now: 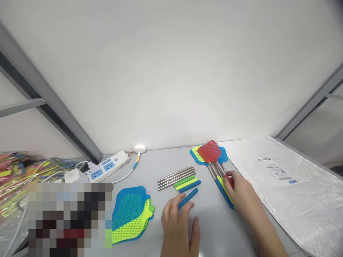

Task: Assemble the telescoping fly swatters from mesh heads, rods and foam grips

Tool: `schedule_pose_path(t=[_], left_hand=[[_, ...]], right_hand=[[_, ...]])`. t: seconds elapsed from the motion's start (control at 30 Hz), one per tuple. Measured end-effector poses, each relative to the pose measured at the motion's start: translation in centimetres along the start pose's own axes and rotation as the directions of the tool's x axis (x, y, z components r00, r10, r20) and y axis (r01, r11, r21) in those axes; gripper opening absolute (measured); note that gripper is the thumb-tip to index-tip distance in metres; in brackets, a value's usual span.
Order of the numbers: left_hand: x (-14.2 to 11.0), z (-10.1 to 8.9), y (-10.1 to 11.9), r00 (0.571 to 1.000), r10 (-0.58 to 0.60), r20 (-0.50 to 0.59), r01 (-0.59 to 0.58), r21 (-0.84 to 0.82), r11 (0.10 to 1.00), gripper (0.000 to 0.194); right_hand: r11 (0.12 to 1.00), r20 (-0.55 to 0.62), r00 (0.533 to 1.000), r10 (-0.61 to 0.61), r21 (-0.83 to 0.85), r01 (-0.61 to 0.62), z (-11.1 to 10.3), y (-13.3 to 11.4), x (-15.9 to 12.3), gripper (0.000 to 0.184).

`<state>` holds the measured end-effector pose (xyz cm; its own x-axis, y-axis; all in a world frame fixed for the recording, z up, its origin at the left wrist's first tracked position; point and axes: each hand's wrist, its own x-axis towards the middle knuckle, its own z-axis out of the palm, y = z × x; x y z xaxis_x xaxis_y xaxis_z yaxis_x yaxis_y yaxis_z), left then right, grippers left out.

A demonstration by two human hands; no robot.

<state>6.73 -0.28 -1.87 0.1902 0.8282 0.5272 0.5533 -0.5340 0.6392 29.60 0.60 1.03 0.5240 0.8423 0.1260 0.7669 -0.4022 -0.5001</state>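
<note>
Several fly swatters (210, 152) are piled, overlapping, on the right of the grey surface (214, 228), beside a white plastic-covered sheet (302, 205). One red handle (231, 182) in that pile is pinched between the thumb and fingers of the right hand (242, 191). The left hand (177, 225) is held with fingers apart around the near end of a loose blue handle (189, 197); whether it is touched cannot be told. Beyond it, metal rods (175, 176) and coloured tubes (187, 184) are laid side by side; loose swatter heads (130, 205) are stacked to the left.
</note>
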Motion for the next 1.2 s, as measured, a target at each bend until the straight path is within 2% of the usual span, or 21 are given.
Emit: schedule_pose_path(t=[0.1,0.2,0.5,0.7,0.9,1.1,1.2], left_hand=[[0.3,-0.3,0.2,1.0,-0.006,-0.018,0.004,-0.104,0.995,0.019],[0.5,-0.7,0.5,0.998,-0.023,-0.064,0.014,-0.136,0.991,0.017],[0.8,-0.9,0.5,0.989,-0.065,-0.13,0.051,-0.105,0.993,0.013],[1.0,-0.8,0.6,0.992,-0.064,-0.11,0.051,-0.118,0.992,0.014],[1.2,-1.2,1.0,0.99,-0.114,-0.087,0.101,-0.142,0.985,0.014],[1.3,-1.8,1.2,0.987,-0.16,-0.024,0.154,-0.162,0.975,0.012],[1.3,-2.0,0.9,0.989,-0.147,-0.012,0.144,-0.143,0.979,0.012]], right_hand=[[1.0,-0.046,0.999,-0.026,-0.006,0.026,0.4,0.2,0.1,0.03],[1.0,-0.041,0.999,-0.02,-0.012,0.019,0.7,0.4,0.2,0.031],[1.0,0.001,1.0,-0.003,-0.011,0.003,1.2,0.4,-0.3,0.032],[1.0,0.03,1.0,-0.006,-0.005,0.006,1.1,0.3,-0.3,0.032],[0.999,0.048,0.999,-0.017,0.042,0.015,1.2,0.5,-0.1,0.031],[0.999,0.027,0.999,-0.042,0.028,0.042,1.0,0.2,0.1,0.032],[0.998,0.011,0.998,-0.057,0.019,0.057,1.0,0.2,0.3,0.032]])
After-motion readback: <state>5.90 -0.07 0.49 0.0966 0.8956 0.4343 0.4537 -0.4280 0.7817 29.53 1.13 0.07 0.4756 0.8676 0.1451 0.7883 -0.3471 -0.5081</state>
